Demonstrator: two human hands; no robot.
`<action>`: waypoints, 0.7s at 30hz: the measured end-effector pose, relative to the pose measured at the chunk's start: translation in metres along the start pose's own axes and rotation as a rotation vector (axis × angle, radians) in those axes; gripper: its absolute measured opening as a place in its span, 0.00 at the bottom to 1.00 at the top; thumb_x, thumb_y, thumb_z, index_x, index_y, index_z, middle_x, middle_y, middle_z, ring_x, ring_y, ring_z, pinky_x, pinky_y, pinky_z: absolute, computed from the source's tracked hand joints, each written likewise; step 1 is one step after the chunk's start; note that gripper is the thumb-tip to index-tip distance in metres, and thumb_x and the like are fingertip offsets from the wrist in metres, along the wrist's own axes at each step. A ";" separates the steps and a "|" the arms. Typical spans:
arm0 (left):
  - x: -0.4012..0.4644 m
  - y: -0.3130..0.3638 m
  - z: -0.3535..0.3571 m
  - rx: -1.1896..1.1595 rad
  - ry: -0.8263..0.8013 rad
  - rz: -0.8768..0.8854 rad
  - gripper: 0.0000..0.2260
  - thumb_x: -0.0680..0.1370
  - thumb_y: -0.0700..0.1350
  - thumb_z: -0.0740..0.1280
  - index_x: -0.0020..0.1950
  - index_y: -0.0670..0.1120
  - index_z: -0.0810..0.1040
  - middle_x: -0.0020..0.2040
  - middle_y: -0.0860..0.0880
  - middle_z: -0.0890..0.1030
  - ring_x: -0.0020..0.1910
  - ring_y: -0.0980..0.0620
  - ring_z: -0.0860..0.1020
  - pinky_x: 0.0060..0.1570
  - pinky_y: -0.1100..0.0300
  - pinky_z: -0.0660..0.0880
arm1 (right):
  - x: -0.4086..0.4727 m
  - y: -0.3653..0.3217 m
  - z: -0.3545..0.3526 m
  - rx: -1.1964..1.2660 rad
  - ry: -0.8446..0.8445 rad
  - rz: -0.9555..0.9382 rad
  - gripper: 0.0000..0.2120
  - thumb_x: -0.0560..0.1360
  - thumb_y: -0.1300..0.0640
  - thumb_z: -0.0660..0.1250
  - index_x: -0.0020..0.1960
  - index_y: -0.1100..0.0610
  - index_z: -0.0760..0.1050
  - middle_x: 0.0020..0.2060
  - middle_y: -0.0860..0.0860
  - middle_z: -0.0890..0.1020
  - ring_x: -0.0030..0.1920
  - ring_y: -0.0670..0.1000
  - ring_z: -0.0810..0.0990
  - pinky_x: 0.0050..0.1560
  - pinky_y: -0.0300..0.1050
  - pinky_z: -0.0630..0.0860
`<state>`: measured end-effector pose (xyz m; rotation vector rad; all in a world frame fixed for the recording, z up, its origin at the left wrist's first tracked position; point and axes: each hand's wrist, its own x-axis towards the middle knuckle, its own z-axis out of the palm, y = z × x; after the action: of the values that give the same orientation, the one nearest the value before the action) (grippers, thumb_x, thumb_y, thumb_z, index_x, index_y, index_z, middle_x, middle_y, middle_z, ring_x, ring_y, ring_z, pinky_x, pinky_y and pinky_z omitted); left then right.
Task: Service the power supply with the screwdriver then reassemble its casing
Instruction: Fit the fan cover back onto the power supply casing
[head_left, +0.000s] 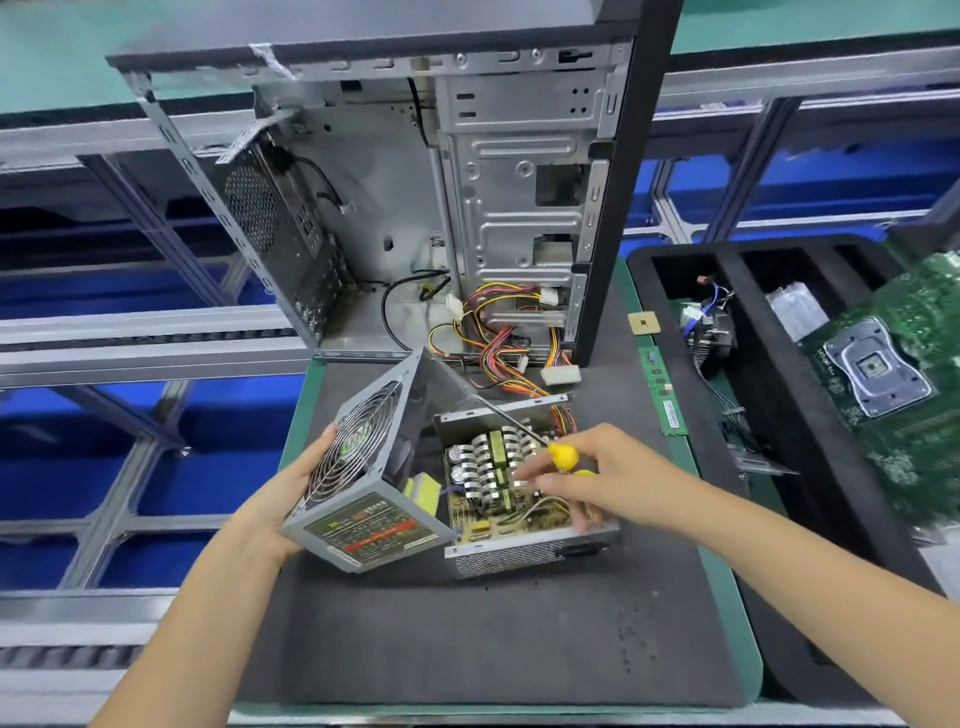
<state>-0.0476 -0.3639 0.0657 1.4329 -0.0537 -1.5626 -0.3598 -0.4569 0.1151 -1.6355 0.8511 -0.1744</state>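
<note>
- Dark foam mat (467, 639) on a green bench, blue bins and metal racking behind.
- Open computer case (415, 208) upright at the mat's far edge, coloured wires (498, 338) trailing out toward the power supply base (519, 509).
- Base flat on mat centre, circuit board and heatsinks exposed.
- Fan cover (363, 467) tilted up beside base on its left, label side facing forward.
- Left hand (296, 488) cupping the cover's outer face, fingers wrapped round the fan side.
- Right hand (587, 478) over the board, fingers curled round the yellow-handled screwdriver (563, 456), shaft angled up and away.
- Black tray (748, 374) at right holding a green motherboard (893, 374).
</note>
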 end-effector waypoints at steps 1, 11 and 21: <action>0.000 0.000 -0.001 -0.003 -0.001 0.000 0.15 0.70 0.56 0.71 0.43 0.45 0.87 0.44 0.43 0.86 0.38 0.44 0.85 0.36 0.50 0.81 | 0.006 -0.007 0.007 0.061 -0.045 -0.001 0.12 0.78 0.64 0.62 0.57 0.55 0.78 0.42 0.41 0.84 0.25 0.47 0.79 0.26 0.35 0.72; -0.008 0.008 0.008 0.094 0.006 -0.016 0.15 0.69 0.55 0.72 0.43 0.44 0.87 0.45 0.42 0.86 0.39 0.44 0.85 0.35 0.52 0.81 | 0.047 -0.036 0.048 -0.205 -0.272 -0.044 0.10 0.74 0.63 0.62 0.36 0.55 0.65 0.29 0.47 0.67 0.24 0.40 0.72 0.27 0.38 0.67; -0.041 -0.010 0.049 0.301 0.086 0.164 0.21 0.78 0.59 0.64 0.55 0.42 0.83 0.49 0.41 0.85 0.46 0.42 0.85 0.46 0.50 0.81 | 0.025 -0.023 0.013 -0.308 -0.252 0.036 0.16 0.72 0.66 0.61 0.31 0.54 0.61 0.24 0.46 0.62 0.23 0.45 0.59 0.25 0.39 0.58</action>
<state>-0.0989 -0.3585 0.1043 1.6827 -0.3594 -1.3979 -0.3252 -0.4614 0.1243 -1.8786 0.7381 0.1945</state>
